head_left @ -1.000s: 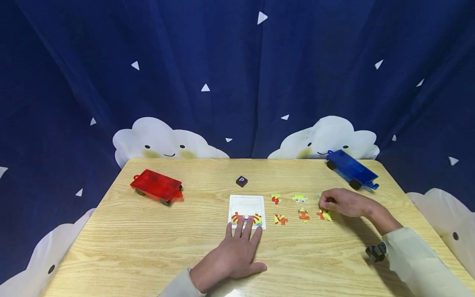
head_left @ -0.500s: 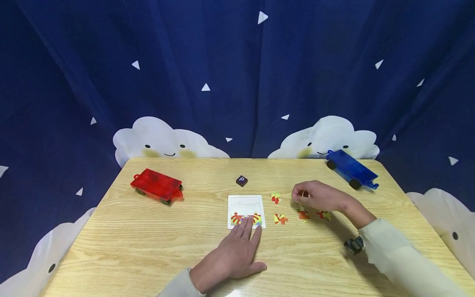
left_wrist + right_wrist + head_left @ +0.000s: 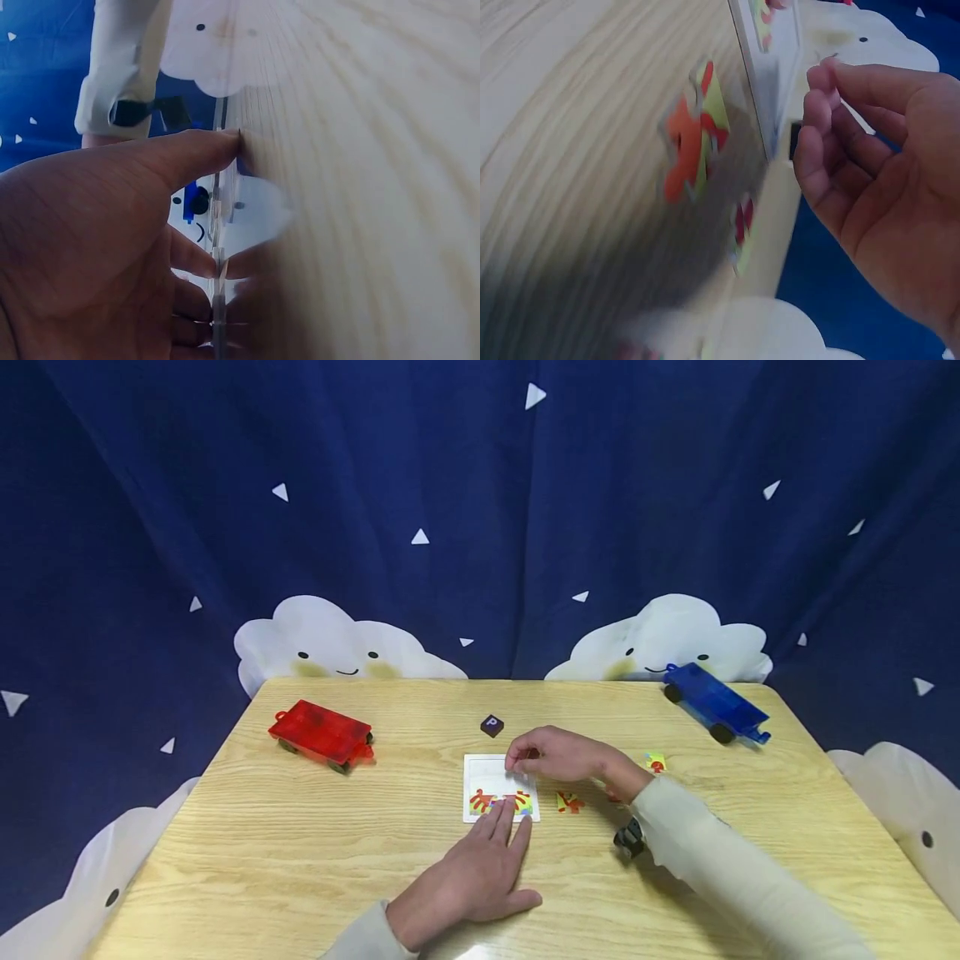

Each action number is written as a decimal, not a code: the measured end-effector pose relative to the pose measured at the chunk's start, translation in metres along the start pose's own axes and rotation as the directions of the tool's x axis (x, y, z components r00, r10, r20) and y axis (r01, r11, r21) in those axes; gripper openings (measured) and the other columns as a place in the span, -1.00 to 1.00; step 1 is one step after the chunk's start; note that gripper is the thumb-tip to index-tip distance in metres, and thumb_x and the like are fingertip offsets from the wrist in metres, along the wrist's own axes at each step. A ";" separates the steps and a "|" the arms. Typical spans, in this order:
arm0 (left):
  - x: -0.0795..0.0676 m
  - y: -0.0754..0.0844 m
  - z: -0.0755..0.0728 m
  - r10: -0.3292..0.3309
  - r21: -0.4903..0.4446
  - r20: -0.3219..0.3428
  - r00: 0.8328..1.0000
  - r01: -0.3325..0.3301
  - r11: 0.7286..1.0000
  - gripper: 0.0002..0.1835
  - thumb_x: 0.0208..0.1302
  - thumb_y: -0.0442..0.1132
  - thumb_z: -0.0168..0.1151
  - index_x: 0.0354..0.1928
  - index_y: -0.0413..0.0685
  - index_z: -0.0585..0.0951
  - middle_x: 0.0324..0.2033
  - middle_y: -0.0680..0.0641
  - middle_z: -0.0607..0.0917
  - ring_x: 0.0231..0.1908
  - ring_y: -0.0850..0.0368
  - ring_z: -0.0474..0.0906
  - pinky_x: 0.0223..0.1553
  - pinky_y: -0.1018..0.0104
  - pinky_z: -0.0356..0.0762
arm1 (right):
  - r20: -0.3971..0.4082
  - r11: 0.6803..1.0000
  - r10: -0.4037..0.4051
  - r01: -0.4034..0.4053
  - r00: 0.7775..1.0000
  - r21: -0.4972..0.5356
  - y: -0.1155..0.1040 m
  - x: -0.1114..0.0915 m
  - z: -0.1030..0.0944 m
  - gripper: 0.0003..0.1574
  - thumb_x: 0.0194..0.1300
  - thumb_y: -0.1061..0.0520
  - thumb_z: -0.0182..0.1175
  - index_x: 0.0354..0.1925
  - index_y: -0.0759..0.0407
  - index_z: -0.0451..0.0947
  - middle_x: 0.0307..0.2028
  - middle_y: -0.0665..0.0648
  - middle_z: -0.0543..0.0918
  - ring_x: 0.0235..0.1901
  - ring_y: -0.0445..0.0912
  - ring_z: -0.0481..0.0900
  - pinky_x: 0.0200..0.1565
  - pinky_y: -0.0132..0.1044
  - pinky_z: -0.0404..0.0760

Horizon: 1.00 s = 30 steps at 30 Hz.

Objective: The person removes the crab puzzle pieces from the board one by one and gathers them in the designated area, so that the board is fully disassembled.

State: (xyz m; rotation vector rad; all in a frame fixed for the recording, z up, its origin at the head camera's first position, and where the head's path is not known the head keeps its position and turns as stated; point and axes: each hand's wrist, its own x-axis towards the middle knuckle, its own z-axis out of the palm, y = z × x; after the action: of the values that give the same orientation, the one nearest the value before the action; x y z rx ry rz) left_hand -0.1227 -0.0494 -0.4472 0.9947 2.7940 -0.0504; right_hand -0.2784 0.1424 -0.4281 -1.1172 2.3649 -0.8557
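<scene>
A white square puzzle tray (image 3: 486,763) lies mid-table with a strip of crab-picture pieces along its near edge. My left hand (image 3: 472,878) rests with its fingers straight and spread on that near edge. Over the tray's right half hovers my right hand (image 3: 555,755), its thumb and fingertips close together and loosely bent. In the right wrist view no piece shows between those fingertips. An orange-and-yellow jigsaw piece (image 3: 690,142) lies right of the tray, with a red-and-yellow piece (image 3: 741,232) farther back. Another piece (image 3: 655,762) lies farthest right. My right arm hides others.
A red toy wagon (image 3: 322,732) stands back left and a blue toy wagon (image 3: 716,702) back right. A dark tile (image 3: 492,725) marked P lies behind the tray. A blue cloud-patterned curtain (image 3: 480,510) hangs beyond the table's far edge.
My right hand has swept left, from the far-right pieces to above the tray. The upper far-right piece is now in sight. My left hand stays at the tray's near edge.
</scene>
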 end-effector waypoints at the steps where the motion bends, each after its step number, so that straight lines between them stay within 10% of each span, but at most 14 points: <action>1: 0.000 0.000 0.000 0.002 -0.005 -0.001 1.000 -0.002 1.000 0.02 0.37 0.45 0.05 0.59 -0.16 0.21 0.53 -0.38 0.12 0.54 -0.18 0.00 0.49 0.14 0.07 | 0.005 1.000 0.004 -0.004 1.000 0.014 0.000 0.004 0.002 -0.81 0.55 0.18 0.14 -0.08 0.14 0.71 -0.22 0.04 0.71 -0.26 -0.17 0.54 -0.15 -0.26 0.52; 30: -0.002 -0.003 0.002 0.012 -0.049 -0.002 1.000 -0.012 0.999 0.01 0.40 0.42 0.05 0.59 -0.19 0.17 0.54 -0.37 0.11 0.55 -0.16 -0.03 0.49 0.14 0.05 | 0.136 0.976 0.048 -0.075 0.990 0.203 -0.010 0.036 0.028 -0.78 0.52 0.23 0.16 -0.06 0.15 0.74 -0.42 0.09 0.65 -0.42 -0.11 0.53 -0.28 -0.37 0.50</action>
State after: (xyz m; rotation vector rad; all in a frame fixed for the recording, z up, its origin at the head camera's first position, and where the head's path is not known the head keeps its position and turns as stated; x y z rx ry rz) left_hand -0.1229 -0.0530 -0.4488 1.0002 2.7766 0.0213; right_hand -0.2785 0.0991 -0.4447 -0.9797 2.1368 -0.9528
